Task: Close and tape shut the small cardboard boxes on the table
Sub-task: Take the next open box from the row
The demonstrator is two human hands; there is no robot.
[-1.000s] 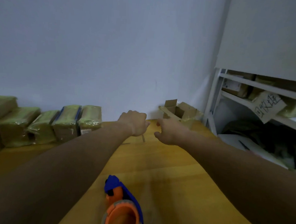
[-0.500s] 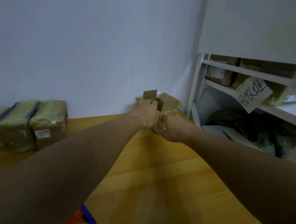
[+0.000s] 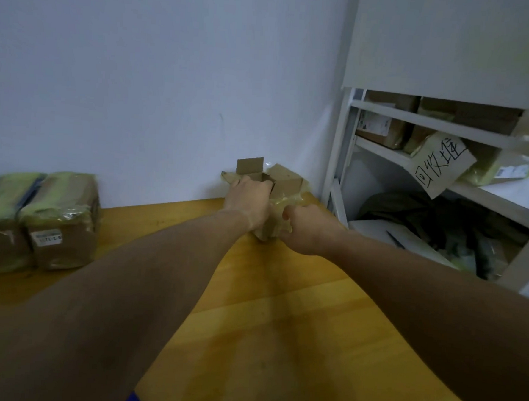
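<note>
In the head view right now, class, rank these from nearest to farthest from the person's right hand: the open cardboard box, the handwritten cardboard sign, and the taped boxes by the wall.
1. Open cardboard box: held by the right hand, at the table's far corner.
2. Handwritten cardboard sign: up on the right, hanging from the shelf.
3. Taped boxes: far left, against the wall.

This looks like a small parcel-packing or stockroom corner. A white metal shelving rack (image 3: 415,141) stands against a bare white wall (image 3: 141,68); on its shelves sit taped cardboard parcels (image 3: 382,127) and a handwritten cardboard sign (image 3: 442,164). Left of the rack, a yellow wooden table (image 3: 266,309) carries more tape-wrapped labelled parcels (image 3: 57,218).
</note>
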